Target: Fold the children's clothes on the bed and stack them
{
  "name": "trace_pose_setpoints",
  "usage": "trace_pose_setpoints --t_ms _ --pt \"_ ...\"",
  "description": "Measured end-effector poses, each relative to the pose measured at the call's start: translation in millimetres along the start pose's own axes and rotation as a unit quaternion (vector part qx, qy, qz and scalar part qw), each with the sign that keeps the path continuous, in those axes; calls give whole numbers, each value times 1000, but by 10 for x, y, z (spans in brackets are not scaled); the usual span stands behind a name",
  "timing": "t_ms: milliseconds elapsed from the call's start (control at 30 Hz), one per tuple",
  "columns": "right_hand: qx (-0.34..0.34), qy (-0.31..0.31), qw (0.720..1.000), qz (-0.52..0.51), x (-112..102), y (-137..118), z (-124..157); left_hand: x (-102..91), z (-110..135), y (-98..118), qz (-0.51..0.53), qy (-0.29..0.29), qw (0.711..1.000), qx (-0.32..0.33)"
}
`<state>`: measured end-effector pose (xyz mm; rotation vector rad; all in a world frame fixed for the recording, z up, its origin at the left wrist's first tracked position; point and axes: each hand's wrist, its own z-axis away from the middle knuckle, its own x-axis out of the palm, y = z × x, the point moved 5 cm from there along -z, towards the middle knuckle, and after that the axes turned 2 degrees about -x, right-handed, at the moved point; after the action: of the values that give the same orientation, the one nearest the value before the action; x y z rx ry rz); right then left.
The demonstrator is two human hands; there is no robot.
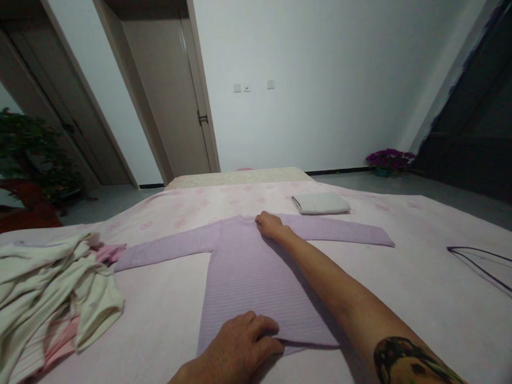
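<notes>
A lilac ribbed long-sleeved sweater (242,276) lies spread on the bed, its neckline away from me and both sleeves stretched out sideways. At the far edge, my right hand (270,225) pinches the fabric by the neckline, and my right forearm crosses above the sweater's right side. My left hand (240,349) is at the near hem, thumb and fingers closed on the cloth. Beside it the hem is slightly raised, with a dark gap between the layers. The fingertips of the left hand partly cover the fabric they grip.
A heap of cream and pink clothes (54,300) lies at the left, touching the left cuff. Beyond the right sleeve rests a folded pale cloth (321,203). A thin black hanger-like wire (485,268) is at the right. All lie on a pink patterned bedsheet (159,307).
</notes>
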<state>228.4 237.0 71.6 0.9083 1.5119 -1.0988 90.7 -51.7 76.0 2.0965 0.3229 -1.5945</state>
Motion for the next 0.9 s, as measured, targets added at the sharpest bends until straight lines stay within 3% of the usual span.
trace_pose_setpoints --t_ms 300,567,733,833,900 --pt "51 36 998 21 -20 16 -148 106 -29 -40 -33 24 999 29" --pt "46 43 998 -17 62 18 -102 -5 9 3 0 -11 1000 -6" --pt "-1 47 997 -60 -79 87 299 4 11 24 20 -19 999 -22" --pt "-70 52 988 -127 -180 55 783 35 0 30 21 -12 1000 -18" --pt "-116 10 972 -206 -244 12 1190 48 -7 41 14 -6 1000 -19"
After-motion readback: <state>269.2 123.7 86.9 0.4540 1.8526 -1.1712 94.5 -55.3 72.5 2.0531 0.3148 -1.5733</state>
